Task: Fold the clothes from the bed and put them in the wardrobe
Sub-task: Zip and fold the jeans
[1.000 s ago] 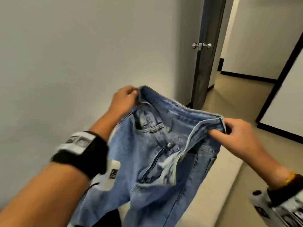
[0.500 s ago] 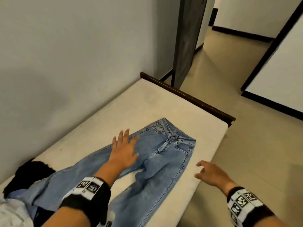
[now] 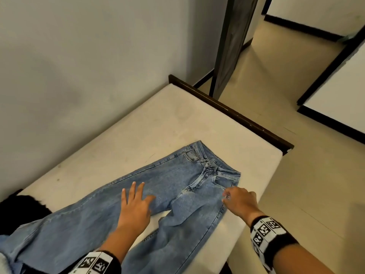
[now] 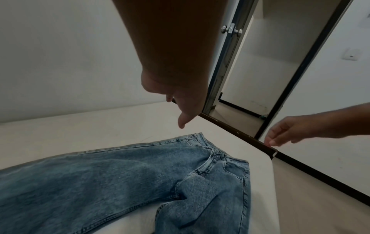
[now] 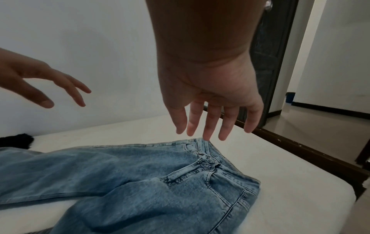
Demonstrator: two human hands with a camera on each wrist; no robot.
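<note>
Light blue jeans [image 3: 177,186] lie flat, front side up, on the cream mattress [image 3: 158,119], waistband toward the footboard and legs running back to the lower left. My left hand [image 3: 134,204] hovers with spread fingers over the left thigh of the jeans [image 4: 120,174]; the right wrist view shows this left hand [image 5: 40,82] in the air. My right hand [image 3: 240,200] hangs over the right hip, its fingers [image 5: 208,126] straight, pointing down and holding nothing. Whether either hand touches the denim [image 5: 140,174] is unclear.
A black garment [image 3: 19,206] and a pale one [image 3: 3,264] lie at the bed's near-left end under the jean legs. A dark wooden footboard [image 3: 227,109] closes the far end. Beyond it stands an open dark door [image 3: 233,36]. Beige floor [image 3: 296,175] runs along the right.
One second ago both hands held the jeans up by the waistband. The jeans now lie spread on the bed, released. My right hand has moved in over the right hip.
</note>
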